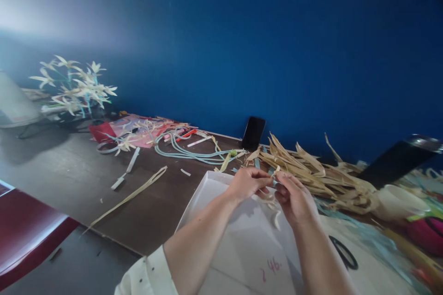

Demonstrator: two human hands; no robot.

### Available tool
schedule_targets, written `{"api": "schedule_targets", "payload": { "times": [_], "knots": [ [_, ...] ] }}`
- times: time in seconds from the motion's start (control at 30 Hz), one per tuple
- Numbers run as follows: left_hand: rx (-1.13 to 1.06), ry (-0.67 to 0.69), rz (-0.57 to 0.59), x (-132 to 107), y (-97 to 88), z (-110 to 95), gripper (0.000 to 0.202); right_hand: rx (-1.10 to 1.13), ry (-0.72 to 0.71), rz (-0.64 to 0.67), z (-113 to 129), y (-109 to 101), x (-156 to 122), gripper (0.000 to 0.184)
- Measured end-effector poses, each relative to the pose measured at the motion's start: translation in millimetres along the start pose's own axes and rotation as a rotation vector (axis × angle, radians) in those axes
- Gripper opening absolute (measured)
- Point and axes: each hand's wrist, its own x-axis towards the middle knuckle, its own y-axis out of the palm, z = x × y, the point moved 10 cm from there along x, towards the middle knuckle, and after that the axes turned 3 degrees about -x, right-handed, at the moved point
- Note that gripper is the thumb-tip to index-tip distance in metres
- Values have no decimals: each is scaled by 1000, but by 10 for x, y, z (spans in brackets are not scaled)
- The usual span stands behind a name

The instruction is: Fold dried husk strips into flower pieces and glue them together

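My left hand (249, 183) and my right hand (294, 193) meet over a shallow white box (238, 235). Their fingertips pinch a small pale husk piece (278, 170) between them. A bit of light blue shows at its lower part, but the fingers hide most of it. Beneath the hands, curled white pieces (275, 219) are in the box, which has red handwriting on its floor. Right beyond the right hand is a pile of dry corn husks (301, 166).
A phone (254, 132) leans against the blue partition (242, 55). Light blue cords (180, 154) and a husk strip (134, 193) lie leftward. Husk flowers (79, 85) stand at far left. Right are scissors handles (344, 252), a white cup (401, 200) and a dark bottle (398, 161).
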Motion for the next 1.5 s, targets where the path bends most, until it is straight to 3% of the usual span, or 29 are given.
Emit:
{"api": "schedule_targets", "payload": {
  "times": [0.23, 0.53, 1.5],
  "knots": [
    [-60, -20, 10, -20, 31, -20, 40, -48, -8, -17, 4, -16, 4, 25],
    [18, -8, -7, -19, -3, -33, 32, -54, -23, 0, 15, 14, -4, 23],
    [38, 23, -2, -7, 8, -47, 33, -23, 7, -26, -8, 5, -25, 24]
  ]
}}
